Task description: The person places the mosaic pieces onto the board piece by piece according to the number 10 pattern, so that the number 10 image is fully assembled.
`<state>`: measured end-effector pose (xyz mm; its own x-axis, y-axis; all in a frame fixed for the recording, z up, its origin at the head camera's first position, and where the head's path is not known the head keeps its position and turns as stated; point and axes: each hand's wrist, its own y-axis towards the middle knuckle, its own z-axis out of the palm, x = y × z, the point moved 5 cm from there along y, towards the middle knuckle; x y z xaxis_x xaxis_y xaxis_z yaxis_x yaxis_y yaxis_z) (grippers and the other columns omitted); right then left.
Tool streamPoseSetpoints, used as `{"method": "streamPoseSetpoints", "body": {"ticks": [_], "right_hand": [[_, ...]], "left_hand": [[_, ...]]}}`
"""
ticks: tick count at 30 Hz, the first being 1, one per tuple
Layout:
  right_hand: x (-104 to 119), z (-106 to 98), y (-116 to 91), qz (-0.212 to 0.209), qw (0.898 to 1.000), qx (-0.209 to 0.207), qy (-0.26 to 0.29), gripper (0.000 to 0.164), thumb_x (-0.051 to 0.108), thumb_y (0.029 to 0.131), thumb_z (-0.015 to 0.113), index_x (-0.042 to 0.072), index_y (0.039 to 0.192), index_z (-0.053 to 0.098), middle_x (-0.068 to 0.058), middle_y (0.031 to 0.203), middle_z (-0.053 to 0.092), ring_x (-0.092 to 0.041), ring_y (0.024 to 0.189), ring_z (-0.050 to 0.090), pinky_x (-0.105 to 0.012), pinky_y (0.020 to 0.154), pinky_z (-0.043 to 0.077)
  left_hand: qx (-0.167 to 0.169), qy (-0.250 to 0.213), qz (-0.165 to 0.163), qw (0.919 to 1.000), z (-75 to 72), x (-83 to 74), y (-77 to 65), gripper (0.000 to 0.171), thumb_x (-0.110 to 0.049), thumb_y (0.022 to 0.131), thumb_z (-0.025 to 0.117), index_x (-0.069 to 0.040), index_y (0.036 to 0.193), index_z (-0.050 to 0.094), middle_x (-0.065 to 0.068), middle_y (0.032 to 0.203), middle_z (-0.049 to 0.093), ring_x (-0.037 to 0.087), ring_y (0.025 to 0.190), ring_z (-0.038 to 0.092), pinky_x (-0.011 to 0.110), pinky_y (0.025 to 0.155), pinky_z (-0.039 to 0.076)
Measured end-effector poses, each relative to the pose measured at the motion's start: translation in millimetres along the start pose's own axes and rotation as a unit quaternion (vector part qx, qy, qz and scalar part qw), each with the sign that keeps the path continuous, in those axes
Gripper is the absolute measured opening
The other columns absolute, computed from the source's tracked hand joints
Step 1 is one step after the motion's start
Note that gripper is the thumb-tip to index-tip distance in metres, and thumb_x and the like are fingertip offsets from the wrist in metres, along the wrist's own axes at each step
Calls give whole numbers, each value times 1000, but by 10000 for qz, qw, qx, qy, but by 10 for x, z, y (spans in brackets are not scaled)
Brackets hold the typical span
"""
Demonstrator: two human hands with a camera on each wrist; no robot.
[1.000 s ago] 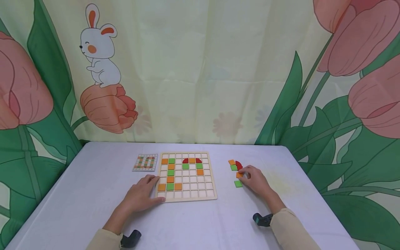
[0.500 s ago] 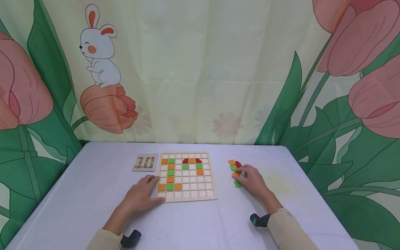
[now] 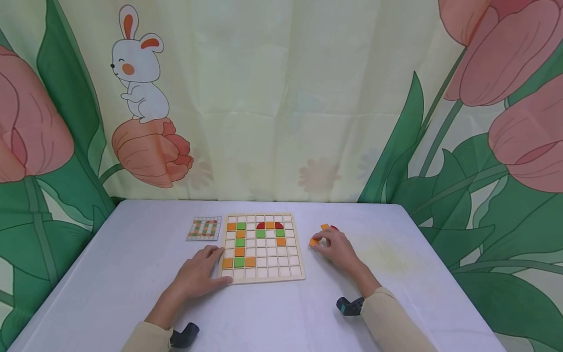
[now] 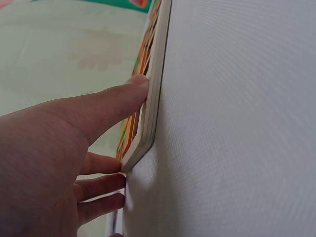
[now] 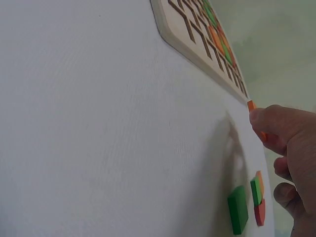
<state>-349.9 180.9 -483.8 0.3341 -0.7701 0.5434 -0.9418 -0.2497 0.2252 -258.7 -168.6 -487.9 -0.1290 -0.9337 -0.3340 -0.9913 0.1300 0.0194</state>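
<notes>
My left hand (image 3: 196,274) rests at the lower left corner of a wooden grid board (image 3: 268,281). Its thumb touches the front rim, and its other fingers lie extended against the left side. To the right of the board, my right hand (image 3: 338,248) pinches an orange square tile (image 3: 313,242) between thumb and finger, raised off the table in the right wrist view. Beyond that hand lie another orange tile (image 3: 325,227) and a red rounded piece (image 3: 334,228), partly covered. The right wrist view also shows a green square tile (image 5: 238,210) and a smaller-looking green one (image 5: 256,191).
Orange, green and red pieces fill some cells of the board. A small pattern card (image 3: 204,229) lies left of it on the white tablecloth (image 3: 281,318). Dark wrist devices sit below both hands. A printed curtain (image 3: 246,107) hangs behind the table.
My right hand has picked the orange tile up from among the loose pieces and carried it left toward the board. The left hand has stayed where it was.
</notes>
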Motion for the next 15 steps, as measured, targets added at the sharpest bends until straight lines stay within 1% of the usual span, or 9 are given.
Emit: {"method": "streamPoseSetpoints", "body": {"ticks": [4,10,15], "right_hand": [[73,49,34,-39,10000,19,33,22,20,80,79,16,102,76,4,95,70,-13,78,50,-22,65,44],[204,140,77,42,10000,39,72,24,23,79,80,18,102,76,4,96,69,-12,78,51,-21,65,45],[326,204,99,-66,9999,92,16,23,25,80,79,19,102,76,6,95,67,-11,78,49,-20,64,43]], "left_hand": [[24,-34,-10,10000,1,-3,0,86,-56,75,75,-11,143,47,12,141,48,31,126,48,57,99,42],[34,-61,-41,10000,-11,-7,-5,87,-55,75,75,-11,144,46,13,142,47,33,127,47,58,99,41],[28,-29,-19,10000,-7,-8,0,87,-55,75,75,-11,143,46,13,142,47,32,127,47,57,100,42]]}}
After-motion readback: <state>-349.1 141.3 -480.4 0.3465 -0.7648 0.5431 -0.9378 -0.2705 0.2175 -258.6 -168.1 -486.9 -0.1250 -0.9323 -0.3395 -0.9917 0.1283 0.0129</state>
